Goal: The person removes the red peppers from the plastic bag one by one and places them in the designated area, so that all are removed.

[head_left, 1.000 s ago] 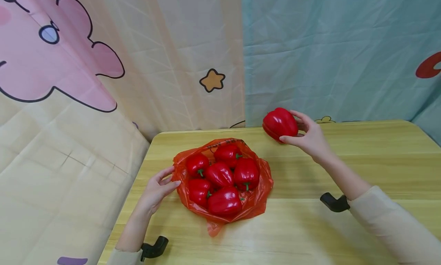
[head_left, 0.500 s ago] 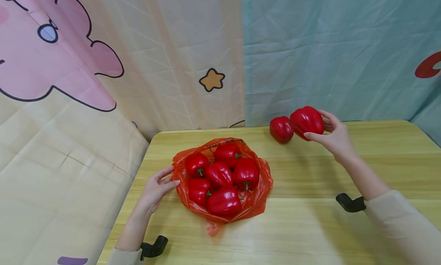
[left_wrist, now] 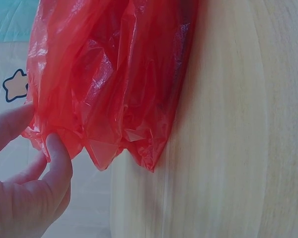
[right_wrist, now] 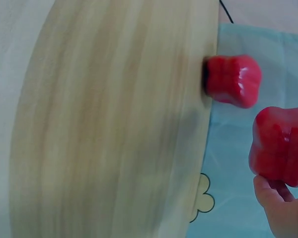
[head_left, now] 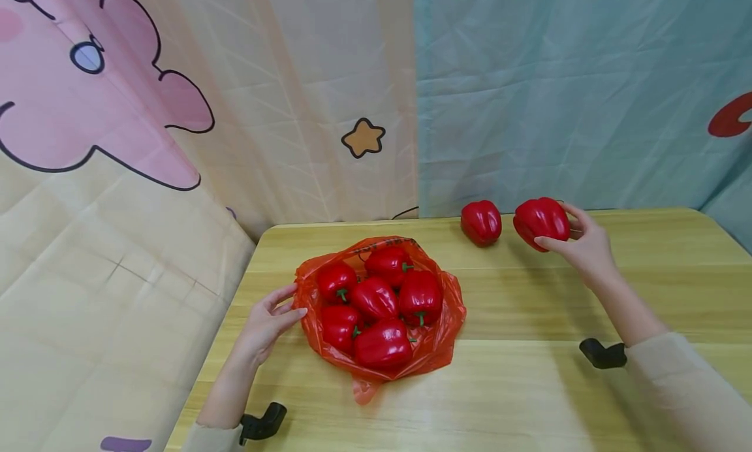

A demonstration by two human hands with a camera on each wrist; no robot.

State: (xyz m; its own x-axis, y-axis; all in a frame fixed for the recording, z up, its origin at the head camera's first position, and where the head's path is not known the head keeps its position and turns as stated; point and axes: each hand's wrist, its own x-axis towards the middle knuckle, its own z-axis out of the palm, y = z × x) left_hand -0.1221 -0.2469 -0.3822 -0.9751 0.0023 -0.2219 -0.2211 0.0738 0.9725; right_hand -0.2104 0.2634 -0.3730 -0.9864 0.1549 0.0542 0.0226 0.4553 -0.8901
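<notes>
Fingers (head_left: 574,211) and thumb of the right hand (head_left: 590,248) are gripping the right side of a red pepper (head_left: 539,222), spread about as wide as it, and are holding it raised above the table (head_left: 517,387). Just left of that pepper, apart from it, a second pepper (head_left: 480,223) is lying near the back edge. The left hand (head_left: 264,324) is loosely pinching the rim of a red plastic bag (head_left: 451,308), where six more peppers (head_left: 383,343) are lying close together.
</notes>
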